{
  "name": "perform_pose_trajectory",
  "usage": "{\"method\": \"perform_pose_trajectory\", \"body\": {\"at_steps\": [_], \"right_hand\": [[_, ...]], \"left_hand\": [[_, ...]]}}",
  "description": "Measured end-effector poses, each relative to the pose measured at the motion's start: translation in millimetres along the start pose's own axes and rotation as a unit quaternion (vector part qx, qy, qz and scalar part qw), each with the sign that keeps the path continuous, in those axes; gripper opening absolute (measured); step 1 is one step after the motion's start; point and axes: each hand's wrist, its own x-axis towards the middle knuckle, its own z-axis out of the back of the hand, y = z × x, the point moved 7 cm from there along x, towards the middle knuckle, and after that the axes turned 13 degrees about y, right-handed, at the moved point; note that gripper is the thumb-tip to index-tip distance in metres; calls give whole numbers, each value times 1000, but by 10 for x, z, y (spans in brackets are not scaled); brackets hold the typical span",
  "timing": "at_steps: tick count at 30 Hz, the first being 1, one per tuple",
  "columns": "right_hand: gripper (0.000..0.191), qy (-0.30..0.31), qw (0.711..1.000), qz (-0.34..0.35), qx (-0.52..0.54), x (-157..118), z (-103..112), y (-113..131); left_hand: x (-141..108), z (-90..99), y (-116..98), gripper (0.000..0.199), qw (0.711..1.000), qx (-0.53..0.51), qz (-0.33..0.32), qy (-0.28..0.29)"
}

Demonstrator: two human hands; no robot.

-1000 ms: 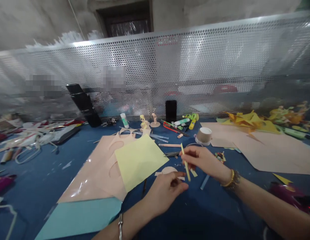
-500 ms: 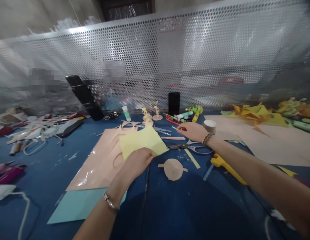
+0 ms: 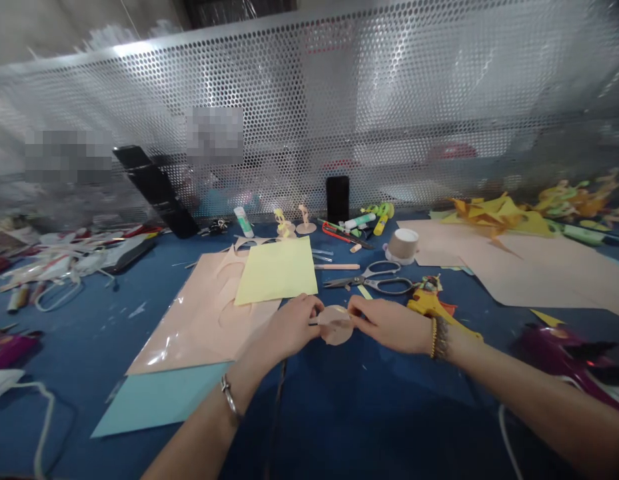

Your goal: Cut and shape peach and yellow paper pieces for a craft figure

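A round peach paper piece (image 3: 336, 325) with narrow side tabs is held between my two hands at the middle of the table. My left hand (image 3: 295, 323) pinches its left tab, while the fingers of my right hand (image 3: 389, 323) are closed at its right edge. Behind the left hand a yellow paper sheet (image 3: 276, 270) lies over larger peach sheets (image 3: 189, 320). Grey-handled scissors (image 3: 374, 280) rest just beyond my right hand, with a yellow paper strip (image 3: 364, 292) partly under them.
A yellow glue gun (image 3: 434, 303) lies right of the scissors, below a small brown-and-white cup-like piece (image 3: 403, 245). Two small paper figures (image 3: 304, 220), a glue stick (image 3: 244, 222) and a phone (image 3: 338, 199) stand at the back. A blue sheet (image 3: 162, 399) lies front left.
My left hand has let go of the yellow sheet and moved right. My right hand has come down toward me from the pens. Both now hold the round paper piece.
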Motion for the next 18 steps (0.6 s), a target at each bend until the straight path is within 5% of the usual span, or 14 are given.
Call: {"method": "perform_pose_trajectory", "body": {"at_steps": [7,14,18], "right_hand": [[18,-46,996,-65,-48,-141,41,-34],[13,-14,993,-96,-67,-101,-42,-129],[18,-36,989,-133,-58,-173,61,-274]], "left_hand": [[54,46,94,51,999,-43,18,-9],[73,52,43,32,998,-66,-5,3],[104,37,47,48,996,-87,-1,13]]}}
